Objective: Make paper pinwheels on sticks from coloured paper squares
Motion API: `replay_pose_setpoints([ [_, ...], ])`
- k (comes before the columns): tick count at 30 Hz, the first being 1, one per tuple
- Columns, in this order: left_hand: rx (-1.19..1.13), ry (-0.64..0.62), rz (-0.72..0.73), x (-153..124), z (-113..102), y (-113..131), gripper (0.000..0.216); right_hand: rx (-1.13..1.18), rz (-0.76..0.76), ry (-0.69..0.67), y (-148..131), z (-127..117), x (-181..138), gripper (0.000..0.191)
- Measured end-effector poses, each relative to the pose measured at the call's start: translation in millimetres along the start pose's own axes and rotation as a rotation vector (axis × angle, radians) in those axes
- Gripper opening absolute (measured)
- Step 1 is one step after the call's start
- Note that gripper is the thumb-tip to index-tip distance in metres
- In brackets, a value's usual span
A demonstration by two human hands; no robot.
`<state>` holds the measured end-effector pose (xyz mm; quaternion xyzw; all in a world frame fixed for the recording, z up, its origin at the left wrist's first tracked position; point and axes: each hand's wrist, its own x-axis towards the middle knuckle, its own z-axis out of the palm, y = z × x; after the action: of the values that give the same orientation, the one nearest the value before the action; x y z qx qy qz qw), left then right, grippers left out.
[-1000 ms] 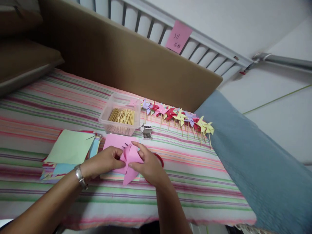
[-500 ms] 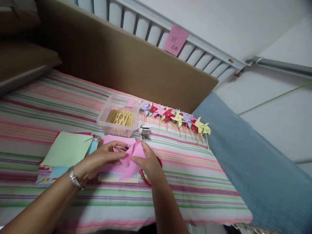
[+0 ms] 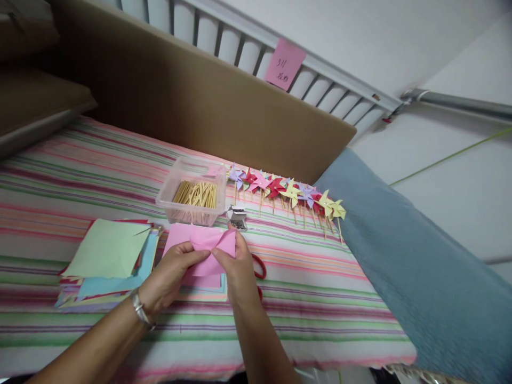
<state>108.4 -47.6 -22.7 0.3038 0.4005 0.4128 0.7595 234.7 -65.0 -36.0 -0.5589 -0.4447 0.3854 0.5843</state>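
A sheet of pink paper is held up between my two hands, with a fold or cut edge near its middle. My left hand pinches its left side, thumb on top. My right hand grips the right side, its thumb meeting the left thumb near the centre. Beneath lies a small stack of coloured paper with a pink sheet on top. Red-handled scissors lie partly hidden behind my right hand. Just beyond the fingers sits a small open box of metal fasteners.
A clear plastic tub holds wooden sticks. Finished paper pinwheels lie in a row to its right. A pile of coloured squares is at left. A cardboard panel stands behind the striped cloth.
The pink paper was bent with flaps raised; now it is flatter between my thumbs. My left hand has moved slightly right and its fingers have closed in on the paper.
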Motion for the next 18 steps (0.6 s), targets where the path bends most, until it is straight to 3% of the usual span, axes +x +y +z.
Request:
replay_pose_setpoints([
  [5,0.003,0.032,0.001,2,-5,2,0.018,0.087,0.135,-0.022,-8,3,-3,0.059],
  [8,0.013,0.096,0.013,3,-10,14,0.021,0.011,0.159,-0.039,-8,1,-7,0.059],
  [10,0.013,0.108,0.025,3,-15,24,0.018,-0.138,0.011,-0.016,-9,-1,-9,0.049],
  [12,0.001,0.107,0.025,2,-21,32,0.014,-0.312,-0.236,-0.012,-11,-3,-13,0.038],
  [15,-0.035,0.123,0.027,2,-29,39,0.010,-0.540,-0.549,-0.122,-17,-2,-18,0.035],
  [18,-0.050,0.127,0.026,3,-33,41,0.011,-0.696,-0.639,-0.230,-19,1,-22,0.038],
])
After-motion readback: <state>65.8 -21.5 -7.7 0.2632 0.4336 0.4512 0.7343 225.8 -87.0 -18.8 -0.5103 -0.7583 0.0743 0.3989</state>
